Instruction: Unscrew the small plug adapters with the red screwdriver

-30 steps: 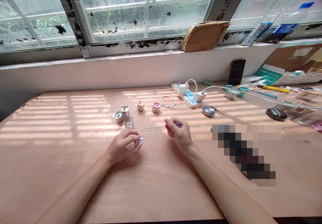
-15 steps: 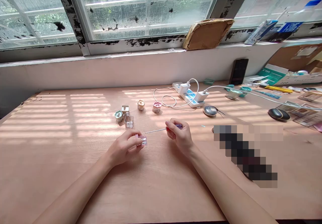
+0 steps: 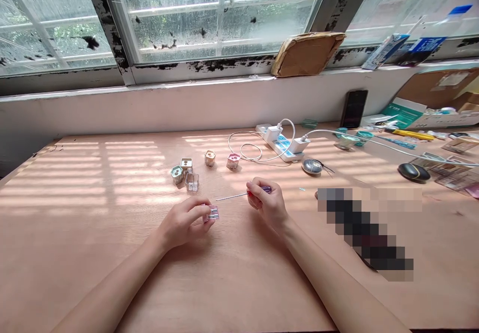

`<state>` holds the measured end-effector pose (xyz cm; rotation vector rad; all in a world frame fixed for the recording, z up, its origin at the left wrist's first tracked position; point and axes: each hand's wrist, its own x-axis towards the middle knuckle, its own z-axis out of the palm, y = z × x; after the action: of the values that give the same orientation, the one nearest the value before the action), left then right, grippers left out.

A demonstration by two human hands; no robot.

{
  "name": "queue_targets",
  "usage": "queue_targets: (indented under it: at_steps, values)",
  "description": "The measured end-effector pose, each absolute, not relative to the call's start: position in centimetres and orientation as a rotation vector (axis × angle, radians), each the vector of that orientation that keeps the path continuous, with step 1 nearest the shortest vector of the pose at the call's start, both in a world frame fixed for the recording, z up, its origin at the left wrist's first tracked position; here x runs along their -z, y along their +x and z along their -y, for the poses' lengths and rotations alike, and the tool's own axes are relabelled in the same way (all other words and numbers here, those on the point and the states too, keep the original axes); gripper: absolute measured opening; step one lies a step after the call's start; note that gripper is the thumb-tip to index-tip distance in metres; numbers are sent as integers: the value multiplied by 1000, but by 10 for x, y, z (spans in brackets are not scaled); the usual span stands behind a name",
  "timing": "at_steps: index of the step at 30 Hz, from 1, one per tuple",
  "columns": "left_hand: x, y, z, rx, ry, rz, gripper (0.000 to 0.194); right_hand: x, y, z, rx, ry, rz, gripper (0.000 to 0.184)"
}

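Note:
My left hand (image 3: 185,223) pinches a pink pencil sharpener (image 3: 213,212) by its left side, just over the table. Two metal strips show on the sharpener's face, and fingers cover part of it. In my right hand (image 3: 267,198) is a screwdriver with a purple-red handle (image 3: 266,189), its thin shaft (image 3: 232,196) pointing left. The shaft's tip is apart from the sharpener, slightly above it in view. Beyond my left hand stand a clear, open-topped container (image 3: 192,182), a green two-hole sharpener (image 3: 177,174) and a cream one (image 3: 186,164).
Farther back are another cream sharpener (image 3: 210,158) and a pink-topped one (image 3: 233,161). A power strip (image 3: 284,148) with white cables lies behind them. Rightward are a round silver object (image 3: 312,166), a black mouse (image 3: 413,172), a phone (image 3: 354,109), a yellow cutter (image 3: 411,134) and a blurred-out dark object (image 3: 368,235).
The pink sharpener has turned a little in my left fingers, so more of its face shows. My right hand and the screwdriver have barely moved. The whole view has shifted slightly.

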<state>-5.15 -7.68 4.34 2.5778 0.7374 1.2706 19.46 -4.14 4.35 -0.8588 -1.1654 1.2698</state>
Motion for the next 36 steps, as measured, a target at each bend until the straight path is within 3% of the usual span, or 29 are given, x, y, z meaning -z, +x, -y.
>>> queue_targets:
  at_steps: [22, 36]
  values:
    - [-41, -56, 73, -1243, 2279, -786, 8, -49, 191, 37, -1231, -851, 1047, 37]
    - [-43, -54, 80, -765, 1986, -852, 12, -45, 181, 47, -1310, -829, 1148, 48]
